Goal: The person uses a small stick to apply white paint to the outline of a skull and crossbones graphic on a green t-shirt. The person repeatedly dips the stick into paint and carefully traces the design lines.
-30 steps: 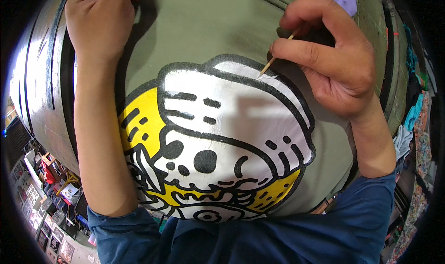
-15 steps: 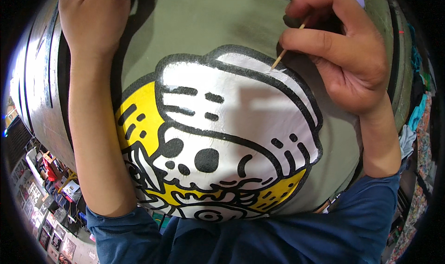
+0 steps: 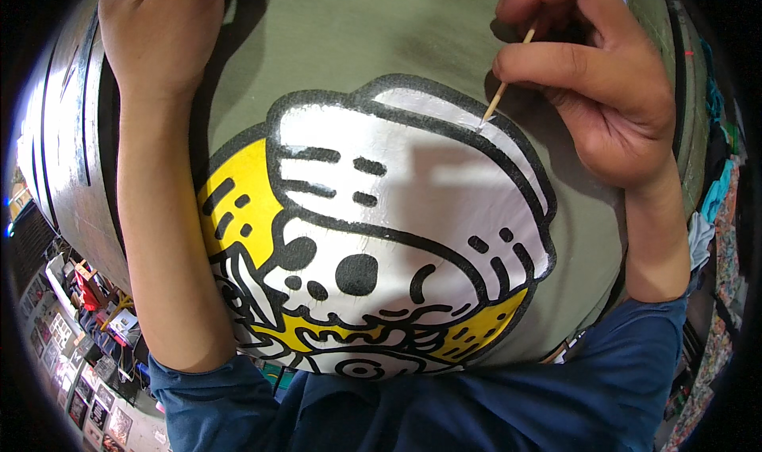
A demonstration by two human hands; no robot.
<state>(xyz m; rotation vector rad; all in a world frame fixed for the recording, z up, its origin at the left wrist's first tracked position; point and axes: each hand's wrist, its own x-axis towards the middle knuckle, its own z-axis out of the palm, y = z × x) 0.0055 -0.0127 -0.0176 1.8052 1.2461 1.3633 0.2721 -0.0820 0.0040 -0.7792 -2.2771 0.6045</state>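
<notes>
My right hand (image 3: 607, 91) is closed in a pinch on a thin wooden stick (image 3: 502, 93). The stick slants down to the left, its tip touching the narrow white strip along the upper outline of a cartoon print (image 3: 468, 202). That print shows a white and yellow figure with thick black lines, on olive green fabric (image 3: 341, 31). By the tip, a small patch of the white looks lifted or wrinkled. My left hand (image 3: 163, 35) rests at the fabric's upper left, beyond the print; its fingers are turned away and cut off by the upper edge.
A grey metallic board edge (image 3: 75, 158) curves along the left. Cluttered items and pictures (image 3: 95, 396) lie lower down at the far left. Blue cloth (image 3: 710, 190) and patterned fabric (image 3: 718, 341) hang at the right. My torso is close to the print's near edge.
My right hand has shifted slightly to the right, and the stick's tip has slid right and a little nearer along the white strip. My left hand has hardly moved.
</notes>
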